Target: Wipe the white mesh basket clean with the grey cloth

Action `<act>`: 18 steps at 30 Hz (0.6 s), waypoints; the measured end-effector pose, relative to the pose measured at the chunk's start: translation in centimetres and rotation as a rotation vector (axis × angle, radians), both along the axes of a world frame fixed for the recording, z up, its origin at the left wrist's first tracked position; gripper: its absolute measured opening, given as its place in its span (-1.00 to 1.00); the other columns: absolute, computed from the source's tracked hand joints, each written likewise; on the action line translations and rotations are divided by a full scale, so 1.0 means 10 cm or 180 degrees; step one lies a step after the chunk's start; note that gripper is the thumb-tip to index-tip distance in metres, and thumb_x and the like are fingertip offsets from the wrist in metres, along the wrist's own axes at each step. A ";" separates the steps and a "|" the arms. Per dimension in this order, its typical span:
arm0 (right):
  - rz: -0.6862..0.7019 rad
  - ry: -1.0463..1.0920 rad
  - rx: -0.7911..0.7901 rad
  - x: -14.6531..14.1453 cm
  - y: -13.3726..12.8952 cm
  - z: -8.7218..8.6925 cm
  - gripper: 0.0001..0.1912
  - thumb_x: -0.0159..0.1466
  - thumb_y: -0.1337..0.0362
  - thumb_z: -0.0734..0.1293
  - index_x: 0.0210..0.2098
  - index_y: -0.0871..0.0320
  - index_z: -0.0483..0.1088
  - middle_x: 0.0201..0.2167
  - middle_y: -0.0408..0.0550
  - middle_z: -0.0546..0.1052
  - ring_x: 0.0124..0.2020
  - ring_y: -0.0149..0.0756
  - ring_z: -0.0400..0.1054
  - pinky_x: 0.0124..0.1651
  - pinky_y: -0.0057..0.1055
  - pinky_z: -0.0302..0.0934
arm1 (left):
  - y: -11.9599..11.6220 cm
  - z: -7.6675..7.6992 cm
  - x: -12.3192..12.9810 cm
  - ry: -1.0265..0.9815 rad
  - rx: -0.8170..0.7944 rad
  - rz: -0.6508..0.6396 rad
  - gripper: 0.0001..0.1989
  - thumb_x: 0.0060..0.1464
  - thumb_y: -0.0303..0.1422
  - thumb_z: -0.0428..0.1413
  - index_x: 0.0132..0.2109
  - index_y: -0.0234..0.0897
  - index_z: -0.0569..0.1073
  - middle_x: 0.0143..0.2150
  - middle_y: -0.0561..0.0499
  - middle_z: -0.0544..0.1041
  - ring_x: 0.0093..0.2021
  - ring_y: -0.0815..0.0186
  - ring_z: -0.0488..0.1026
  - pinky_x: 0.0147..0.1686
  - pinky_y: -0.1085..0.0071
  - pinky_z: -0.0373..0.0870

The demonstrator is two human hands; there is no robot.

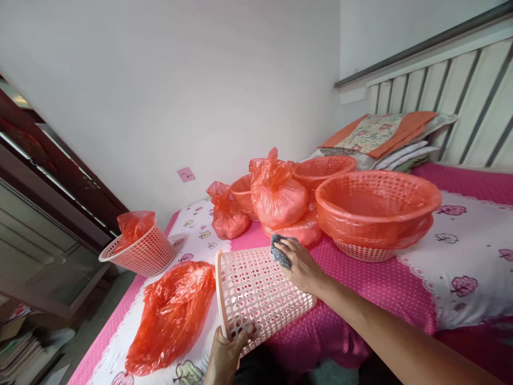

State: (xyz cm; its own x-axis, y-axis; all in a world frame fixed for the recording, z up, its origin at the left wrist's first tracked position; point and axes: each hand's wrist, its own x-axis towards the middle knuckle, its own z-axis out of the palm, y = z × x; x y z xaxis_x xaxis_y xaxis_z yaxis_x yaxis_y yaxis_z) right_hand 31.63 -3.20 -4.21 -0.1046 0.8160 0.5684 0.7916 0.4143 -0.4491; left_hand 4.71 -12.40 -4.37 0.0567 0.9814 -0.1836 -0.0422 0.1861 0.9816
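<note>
A pale pink plastic basket with a lattice wall lies on its side at the bed's near edge, its rim turned left. My left hand grips that rim from below, thumb on the lattice. Under the fingers of my right hand is a grey cloth, pressed against the upper side of the basket near the middle. To the left, a crumpled red plastic bag lies flat on the sheet.
Tied red bags stand behind the basket. A larger basket lined with red plastic is at right, and a small basket leans at the left edge. Folded bedding lies by the headboard.
</note>
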 end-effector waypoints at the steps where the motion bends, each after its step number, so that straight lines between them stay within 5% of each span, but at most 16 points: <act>1: 0.0018 -0.0029 -0.0016 -0.02 -0.02 0.03 -0.46 0.28 0.29 0.36 0.26 0.15 0.35 0.23 0.19 0.47 0.26 0.04 0.33 0.38 0.10 0.16 | -0.01 -0.03 -0.01 0.0012 0.0010 -0.0030 -0.61 -0.29 -0.07 0.54 -0.38 -0.27 0.73 -0.44 -0.06 0.73 -0.39 0.26 0.62 -0.30 0.42 0.53; 10: 0.0358 -0.0049 -0.0230 -0.36 -0.11 0.28 -0.37 0.26 0.33 0.39 0.32 0.22 0.33 0.31 0.22 0.41 0.33 0.07 0.25 0.43 0.09 0.06 | -0.13 -0.23 -0.06 0.0045 0.0137 -0.0301 -0.68 -0.14 -0.15 0.49 -0.28 -0.27 0.75 -0.31 -0.11 0.78 -0.27 0.17 0.67 -0.17 0.34 0.56; 18: 0.1262 0.0041 -0.0086 -0.75 -0.31 0.43 -0.17 0.26 0.16 0.42 0.43 0.29 0.17 0.43 0.27 0.27 0.46 0.07 0.08 0.54 0.09 -0.17 | -0.22 -0.26 -0.03 0.0303 0.0350 -0.0477 -0.63 -0.05 -0.07 0.43 -0.19 -0.24 0.75 -0.24 -0.15 0.78 -0.21 0.03 0.68 -0.08 0.21 0.58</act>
State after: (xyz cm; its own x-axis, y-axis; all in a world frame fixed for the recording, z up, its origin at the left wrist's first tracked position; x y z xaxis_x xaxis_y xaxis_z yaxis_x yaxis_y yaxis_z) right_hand 24.11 -6.27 0.06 -0.4074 0.7285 0.5507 0.5669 0.6745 -0.4729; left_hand 4.40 -14.61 -6.95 0.1910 0.9777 -0.0873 0.0717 0.0748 0.9946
